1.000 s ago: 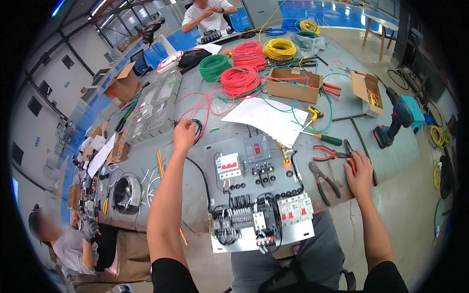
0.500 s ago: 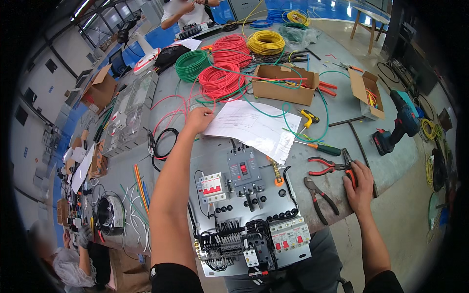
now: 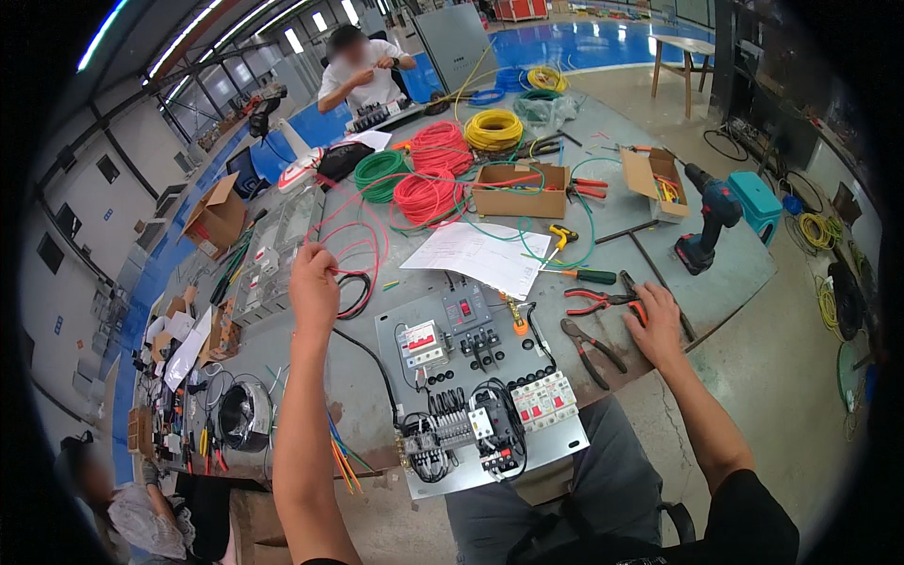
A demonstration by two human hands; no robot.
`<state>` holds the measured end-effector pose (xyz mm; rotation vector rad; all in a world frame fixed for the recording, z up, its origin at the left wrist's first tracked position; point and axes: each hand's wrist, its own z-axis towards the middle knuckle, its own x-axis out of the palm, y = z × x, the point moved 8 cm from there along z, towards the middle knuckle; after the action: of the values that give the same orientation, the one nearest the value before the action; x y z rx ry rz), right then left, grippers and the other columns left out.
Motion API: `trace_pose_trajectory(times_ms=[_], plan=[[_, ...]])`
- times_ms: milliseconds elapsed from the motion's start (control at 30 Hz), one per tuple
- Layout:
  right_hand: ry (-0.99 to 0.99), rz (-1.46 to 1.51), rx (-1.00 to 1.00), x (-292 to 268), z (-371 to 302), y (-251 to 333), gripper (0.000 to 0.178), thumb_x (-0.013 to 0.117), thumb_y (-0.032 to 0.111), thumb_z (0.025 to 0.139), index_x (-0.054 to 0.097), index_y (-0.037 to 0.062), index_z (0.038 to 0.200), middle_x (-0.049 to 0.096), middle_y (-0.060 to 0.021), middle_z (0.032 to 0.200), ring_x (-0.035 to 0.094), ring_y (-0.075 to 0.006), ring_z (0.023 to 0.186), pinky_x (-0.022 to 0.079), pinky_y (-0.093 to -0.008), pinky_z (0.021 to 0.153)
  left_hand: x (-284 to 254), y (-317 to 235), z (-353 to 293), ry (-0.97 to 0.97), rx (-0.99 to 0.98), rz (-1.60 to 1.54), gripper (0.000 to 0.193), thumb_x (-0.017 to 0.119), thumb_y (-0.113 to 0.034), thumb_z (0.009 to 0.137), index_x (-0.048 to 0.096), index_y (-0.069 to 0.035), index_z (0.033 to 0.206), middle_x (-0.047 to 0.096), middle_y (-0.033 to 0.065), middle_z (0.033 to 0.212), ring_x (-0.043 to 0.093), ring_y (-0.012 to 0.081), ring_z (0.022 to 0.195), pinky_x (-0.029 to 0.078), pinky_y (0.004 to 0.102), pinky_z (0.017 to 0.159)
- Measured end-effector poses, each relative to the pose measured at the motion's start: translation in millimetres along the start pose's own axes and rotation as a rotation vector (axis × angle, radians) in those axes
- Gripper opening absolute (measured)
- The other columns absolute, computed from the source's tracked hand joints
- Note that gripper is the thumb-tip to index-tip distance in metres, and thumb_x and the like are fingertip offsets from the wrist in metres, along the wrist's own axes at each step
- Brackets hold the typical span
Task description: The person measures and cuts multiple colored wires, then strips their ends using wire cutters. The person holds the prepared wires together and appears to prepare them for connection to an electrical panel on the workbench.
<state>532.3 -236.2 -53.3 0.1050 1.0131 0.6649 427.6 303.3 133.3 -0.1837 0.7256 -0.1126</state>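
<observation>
Raised at the left, my left hand (image 3: 314, 284) is closed in a pinch on a red wire (image 3: 331, 229) that runs back toward the red coils. My right hand (image 3: 656, 325) lies at the table's right edge, its fingers around one handle of the red-and-black pliers (image 3: 589, 302). Close by are the dark-handled cutters (image 3: 591, 354). Between my arms sits a metal mounting plate (image 3: 391, 331) carrying a grey moulded-case breaker (image 3: 468, 311), a smaller breaker with red levers (image 3: 423, 344), a row of breakers (image 3: 544, 403), a contactor and black wiring. A white paper sheet (image 3: 471, 254) lies beyond it.
Red wire coils (image 3: 428, 196), a green coil (image 3: 379, 176) and a yellow coil (image 3: 492, 129) lie farther back. Cardboard boxes (image 3: 518, 201) and a cordless drill (image 3: 708, 221) stand to the right. Clear-covered enclosures (image 3: 273, 268) line the left; two other people work nearby.
My left hand has moved left, away from the paper, with the red wire drawn along. My right hand stays at the pliers. The view has tilted up.
</observation>
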Motion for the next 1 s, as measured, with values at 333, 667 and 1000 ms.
trace_pose_trajectory(times_ms=[333, 667, 1000], plan=[[0.001, 0.756, -0.619, -47.1, 91.1, 297.7, 0.038, 0.07, 0.028, 0.092, 0.066, 0.0004, 0.118, 0.07, -0.0184, 0.112, 0.064, -0.0369, 0.108, 0.051, -0.0442, 0.096, -27.2, -133.4, 18.6, 0.117, 0.088, -0.369, 0.014, 0.052, 0.01, 0.084, 0.061, 0.0, 0.082, 0.063, 0.0134, 0.125, 0.064, 0.0236, 0.106, 0.051, 0.0322, 0.09], [0.688, 1.929, 0.103, 3.3, 101.9, 354.5, 0.023, 0.054, 0.023, 0.105, 0.061, 0.0017, 0.103, 0.063, -0.0052, 0.074, 0.066, -0.0192, 0.067, 0.059, -0.0349, 0.069, -36.1, -134.7, -3.3, -0.048, -0.395, -0.944, 0.044, 0.057, -0.026, 0.103, 0.053, 0.003, 0.136, 0.057, 0.0146, 0.139, 0.058, 0.0188, 0.119, 0.047, 0.0356, 0.101], [0.472, 2.232, 0.217, -17.2, 160.4, 341.0, 0.017, 0.054, 0.016, 0.103, 0.06, -0.0005, 0.103, 0.064, -0.0059, 0.075, 0.067, -0.0222, 0.072, 0.061, -0.0424, 0.076, -65.9, -170.5, -109.3, 0.451, -0.467, -1.046, 0.031, 0.051, -0.027, 0.108, 0.063, 0.0, 0.1, 0.055, -0.0001, 0.071, 0.058, 0.0097, 0.063, 0.049, 0.0253, 0.063]])
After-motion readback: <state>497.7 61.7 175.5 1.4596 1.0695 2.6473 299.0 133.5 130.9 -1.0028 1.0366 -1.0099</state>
